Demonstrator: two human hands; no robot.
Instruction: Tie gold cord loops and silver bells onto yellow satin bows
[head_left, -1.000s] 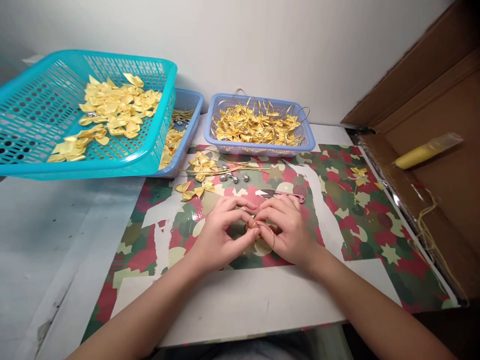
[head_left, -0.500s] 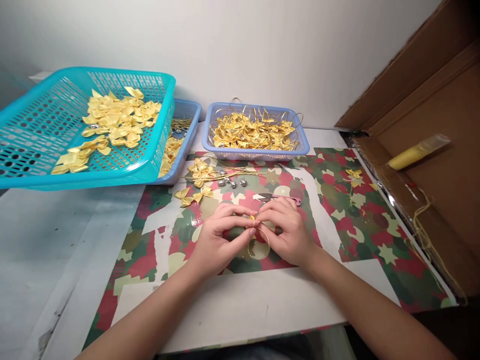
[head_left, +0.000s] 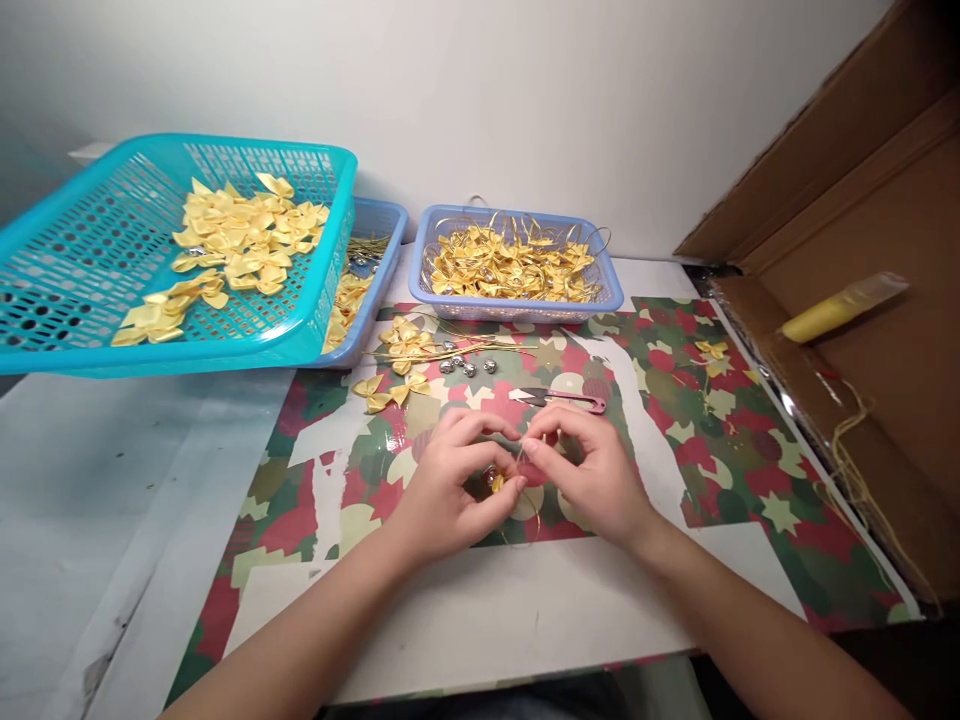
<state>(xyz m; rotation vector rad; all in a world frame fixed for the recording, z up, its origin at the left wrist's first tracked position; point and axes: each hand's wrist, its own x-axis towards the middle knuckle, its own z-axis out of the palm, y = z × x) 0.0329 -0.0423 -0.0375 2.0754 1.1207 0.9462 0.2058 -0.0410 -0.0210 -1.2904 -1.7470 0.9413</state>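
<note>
My left hand pinches a small yellow bow with a silver bell beside it, both partly hidden by the fingers. From the bow a gold cord curves down in a loop over the mat. My right hand is closed in a pinch on the cord's upper part, its thumb and forefinger close to my left fingertips. Just beyond my hands lies a pair of thread snips. Farther off are loose silver bells, several gold cords and yellow bows.
A turquoise basket of bows rests at the left, overlapping a blue basket. Another blue basket, filled with corded bows, stands at the back. Along the right, a cardboard wall bears a yellow tube.
My right hand has drawn slightly right and away from my left, pulling the cord. The bow and bell now show under my left fingers, and the loop hangs lower.
</note>
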